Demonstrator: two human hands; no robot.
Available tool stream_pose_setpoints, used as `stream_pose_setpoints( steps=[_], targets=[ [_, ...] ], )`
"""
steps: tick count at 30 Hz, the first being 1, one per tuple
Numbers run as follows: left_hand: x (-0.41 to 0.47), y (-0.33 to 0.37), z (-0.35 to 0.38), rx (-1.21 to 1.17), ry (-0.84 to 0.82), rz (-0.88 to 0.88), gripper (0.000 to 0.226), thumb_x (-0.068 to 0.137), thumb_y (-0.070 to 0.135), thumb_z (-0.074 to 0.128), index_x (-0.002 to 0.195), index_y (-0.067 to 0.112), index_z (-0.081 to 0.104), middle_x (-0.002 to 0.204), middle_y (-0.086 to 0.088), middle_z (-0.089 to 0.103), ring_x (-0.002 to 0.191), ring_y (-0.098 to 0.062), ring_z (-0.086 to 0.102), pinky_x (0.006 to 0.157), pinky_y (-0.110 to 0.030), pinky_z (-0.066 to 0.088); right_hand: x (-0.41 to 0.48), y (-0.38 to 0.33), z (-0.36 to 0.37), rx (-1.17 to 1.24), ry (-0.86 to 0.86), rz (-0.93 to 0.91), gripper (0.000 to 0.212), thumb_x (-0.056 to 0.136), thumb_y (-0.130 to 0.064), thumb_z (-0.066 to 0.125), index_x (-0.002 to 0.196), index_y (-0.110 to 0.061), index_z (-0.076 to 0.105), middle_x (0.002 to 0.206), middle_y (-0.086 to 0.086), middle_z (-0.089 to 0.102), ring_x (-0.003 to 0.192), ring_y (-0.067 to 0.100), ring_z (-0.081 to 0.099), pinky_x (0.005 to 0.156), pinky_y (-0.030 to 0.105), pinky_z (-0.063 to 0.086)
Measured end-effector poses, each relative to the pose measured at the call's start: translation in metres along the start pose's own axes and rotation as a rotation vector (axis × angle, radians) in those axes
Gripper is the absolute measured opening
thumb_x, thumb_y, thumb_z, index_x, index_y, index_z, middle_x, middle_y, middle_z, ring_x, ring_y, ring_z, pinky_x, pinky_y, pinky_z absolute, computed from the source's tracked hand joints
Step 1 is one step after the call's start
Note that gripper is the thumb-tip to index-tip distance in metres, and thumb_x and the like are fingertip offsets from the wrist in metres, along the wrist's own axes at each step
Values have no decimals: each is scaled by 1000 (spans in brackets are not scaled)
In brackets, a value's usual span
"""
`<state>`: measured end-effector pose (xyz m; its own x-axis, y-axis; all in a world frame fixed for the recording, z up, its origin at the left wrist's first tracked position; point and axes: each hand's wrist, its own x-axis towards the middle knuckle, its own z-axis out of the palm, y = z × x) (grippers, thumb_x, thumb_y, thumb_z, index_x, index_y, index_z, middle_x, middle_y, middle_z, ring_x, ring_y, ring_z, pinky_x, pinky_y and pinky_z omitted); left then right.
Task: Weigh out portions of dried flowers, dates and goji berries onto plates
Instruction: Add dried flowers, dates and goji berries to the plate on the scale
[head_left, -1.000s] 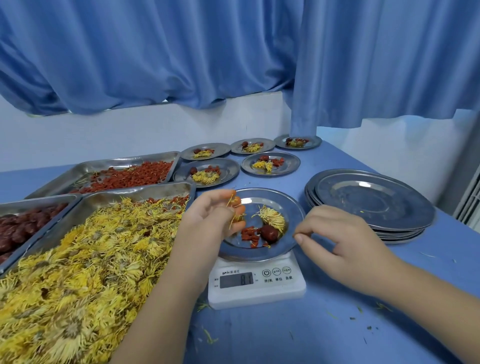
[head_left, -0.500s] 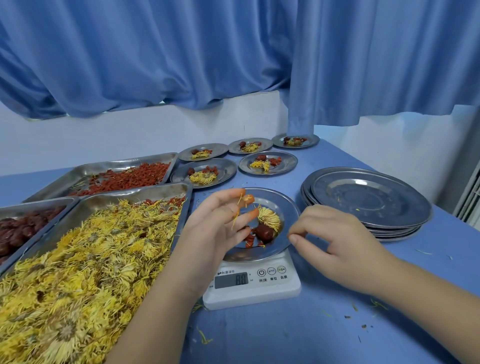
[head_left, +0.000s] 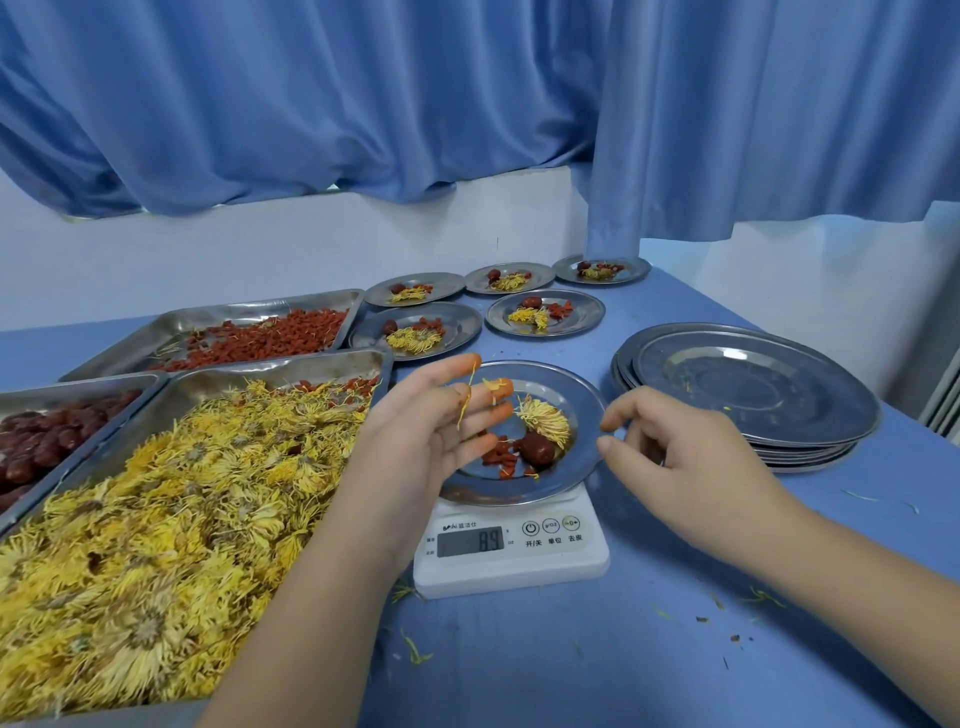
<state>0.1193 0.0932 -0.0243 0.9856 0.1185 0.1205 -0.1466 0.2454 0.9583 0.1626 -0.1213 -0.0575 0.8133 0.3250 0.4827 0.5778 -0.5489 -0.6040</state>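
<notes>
The left hand (head_left: 415, 431) covers the left part of the plate (head_left: 584, 402) and some of the goji (head_left: 501, 454) on it. The date tray (head_left: 78, 383) is cut off by the left edge, the flower tray (head_left: 291, 365) by the bottom edge, and both forearms leave the view below. The left fingers (head_left: 493, 413) are straight and spread, gripping nothing, with thin yellow petals stuck to their orange-stained tips. The right hand (head_left: 691, 457) lies at the plate's right rim, its fingers (head_left: 618, 413) loosely curled, thumb and forefinger apart on either side of the rim; whether they grip it cannot be told. The plate is round, shallow, polished steel and sits on a white, flat scale (head_left: 511, 564) whose grey display appears to read 8.9. On the plate lie one shaggy yellow flower (head_left: 545, 423), one wrinkled dark-red date (head_left: 537, 449) touching it, and the small red goji just beside. Three rectangular steel trays hold loose flowers, goji (head_left: 218, 319) and dates. Five filled plates (head_left: 595, 312) stand behind the scale; a stack (head_left: 753, 384) of bare plates stands to its right. The desk (head_left: 571, 665) is matt blue, strewn with petal scraps. Behind it are a white wall (head_left: 260, 260) and a pleated blue curtain (head_left: 311, 104).
</notes>
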Motion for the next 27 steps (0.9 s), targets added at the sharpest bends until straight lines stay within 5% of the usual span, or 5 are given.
stream_pose_setpoints(
  steps=[7,12,19,27],
  targets=[
    [-2,-1,0,-139,-25,15,27,85,13,56,109,8,67,109,-9,72,106,-30,68,87,-44,58,-1,-2,3,-32,-28,-21,13,84,-26,62,78,-36,57,56,-11,57,53,8,51,51,15,38],
    [-3,0,-1,-103,-43,40,35,76,21,54,108,13,66,121,-11,67,105,-30,69,100,-43,48,-1,-2,3,-11,-18,9,12,84,-25,62,78,-34,58,55,-13,56,52,7,50,51,11,36],
    [-2,-3,-1,-231,-31,17,21,92,11,48,102,8,67,118,-16,60,113,-38,63,77,-40,60,-1,-3,3,-5,-33,19,14,85,-21,63,78,-33,59,53,-12,56,51,6,50,51,11,36],
    [0,1,-4,-189,-6,63,34,75,21,54,107,15,66,109,-4,71,107,-32,68,97,-45,51,-1,-4,2,7,-33,75,13,85,-24,62,76,-32,57,54,-8,58,49,7,51,49,14,38]
  ],
)
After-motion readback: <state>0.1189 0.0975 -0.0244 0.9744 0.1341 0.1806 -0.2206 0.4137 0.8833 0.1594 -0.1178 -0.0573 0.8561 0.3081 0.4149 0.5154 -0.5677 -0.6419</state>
